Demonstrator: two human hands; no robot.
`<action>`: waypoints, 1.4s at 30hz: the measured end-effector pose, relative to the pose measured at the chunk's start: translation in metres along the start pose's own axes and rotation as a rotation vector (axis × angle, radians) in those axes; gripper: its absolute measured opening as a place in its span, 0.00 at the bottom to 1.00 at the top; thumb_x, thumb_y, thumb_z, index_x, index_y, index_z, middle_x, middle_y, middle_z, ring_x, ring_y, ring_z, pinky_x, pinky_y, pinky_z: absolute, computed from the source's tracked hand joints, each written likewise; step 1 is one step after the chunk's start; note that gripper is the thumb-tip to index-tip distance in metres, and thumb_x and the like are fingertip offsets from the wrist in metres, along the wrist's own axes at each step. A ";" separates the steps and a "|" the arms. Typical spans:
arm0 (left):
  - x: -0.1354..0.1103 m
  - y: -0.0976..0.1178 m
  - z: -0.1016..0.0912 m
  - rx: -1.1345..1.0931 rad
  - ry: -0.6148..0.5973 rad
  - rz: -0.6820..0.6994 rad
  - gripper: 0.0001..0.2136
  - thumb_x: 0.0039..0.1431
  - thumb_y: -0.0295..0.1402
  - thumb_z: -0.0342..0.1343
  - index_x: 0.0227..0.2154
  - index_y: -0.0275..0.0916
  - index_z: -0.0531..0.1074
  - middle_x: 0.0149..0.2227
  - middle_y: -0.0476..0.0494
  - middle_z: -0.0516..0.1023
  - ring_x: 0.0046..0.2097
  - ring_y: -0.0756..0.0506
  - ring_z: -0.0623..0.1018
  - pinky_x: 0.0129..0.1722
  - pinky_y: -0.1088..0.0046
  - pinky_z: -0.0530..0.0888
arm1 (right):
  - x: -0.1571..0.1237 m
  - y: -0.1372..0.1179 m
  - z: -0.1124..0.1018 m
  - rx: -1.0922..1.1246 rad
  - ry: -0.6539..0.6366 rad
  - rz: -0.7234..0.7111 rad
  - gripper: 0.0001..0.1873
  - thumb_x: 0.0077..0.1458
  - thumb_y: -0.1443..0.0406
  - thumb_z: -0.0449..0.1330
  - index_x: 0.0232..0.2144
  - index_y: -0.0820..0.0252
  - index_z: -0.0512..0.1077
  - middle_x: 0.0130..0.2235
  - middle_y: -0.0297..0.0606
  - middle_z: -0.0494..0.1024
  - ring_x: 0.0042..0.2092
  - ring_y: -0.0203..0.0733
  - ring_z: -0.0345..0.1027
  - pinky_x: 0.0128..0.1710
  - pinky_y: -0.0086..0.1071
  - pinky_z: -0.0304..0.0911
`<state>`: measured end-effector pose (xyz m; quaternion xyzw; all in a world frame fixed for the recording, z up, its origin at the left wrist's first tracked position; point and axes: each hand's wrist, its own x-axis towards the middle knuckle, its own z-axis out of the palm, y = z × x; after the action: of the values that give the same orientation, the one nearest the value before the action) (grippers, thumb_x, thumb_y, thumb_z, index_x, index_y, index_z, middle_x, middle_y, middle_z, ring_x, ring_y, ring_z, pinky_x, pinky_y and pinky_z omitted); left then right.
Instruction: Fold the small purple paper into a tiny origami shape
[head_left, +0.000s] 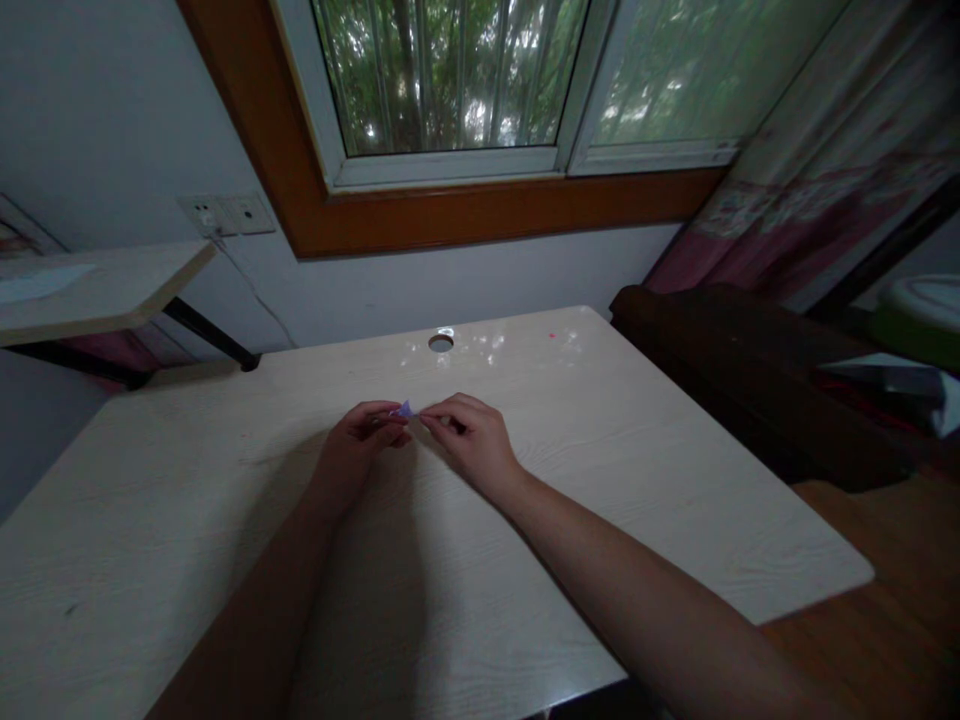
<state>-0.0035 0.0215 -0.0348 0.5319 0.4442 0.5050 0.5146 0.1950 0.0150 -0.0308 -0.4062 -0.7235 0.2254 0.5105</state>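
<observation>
Both my hands meet over the middle of a pale wooden desk. Between their fingertips is a small purple folded piece, probably paper. My left hand pinches its left side with curled fingers. My right hand pinches its right side, fingers bent inward. Most of the purple piece is hidden by the fingers.
A round cable hole sits near the desk's far edge. A window with an orange-brown frame is behind. A small side table stands at left, wall sockets above it. Dark furniture and a curtain lie right.
</observation>
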 end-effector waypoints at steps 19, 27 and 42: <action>-0.002 0.000 0.000 0.155 0.005 0.069 0.11 0.56 0.41 0.63 0.36 0.38 0.79 0.33 0.45 0.82 0.34 0.47 0.81 0.39 0.69 0.79 | -0.001 -0.003 0.001 -0.002 -0.051 0.014 0.09 0.63 0.60 0.59 0.40 0.56 0.78 0.33 0.36 0.76 0.30 0.34 0.65 0.31 0.29 0.60; -0.002 -0.001 0.002 0.189 0.015 0.119 0.10 0.54 0.40 0.65 0.34 0.38 0.78 0.31 0.45 0.81 0.34 0.46 0.81 0.39 0.69 0.79 | -0.001 -0.002 0.003 0.041 -0.050 0.019 0.07 0.61 0.62 0.60 0.37 0.57 0.77 0.32 0.35 0.74 0.30 0.34 0.65 0.30 0.28 0.59; -0.006 0.004 0.006 0.213 -0.029 0.156 0.09 0.57 0.38 0.62 0.34 0.37 0.77 0.34 0.43 0.81 0.36 0.46 0.81 0.41 0.68 0.79 | 0.000 0.001 0.004 0.073 -0.050 0.055 0.07 0.59 0.62 0.63 0.39 0.54 0.79 0.33 0.36 0.76 0.33 0.35 0.70 0.33 0.29 0.64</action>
<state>0.0017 0.0149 -0.0307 0.6235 0.4452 0.4859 0.4207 0.1921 0.0156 -0.0332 -0.4014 -0.7160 0.2757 0.5002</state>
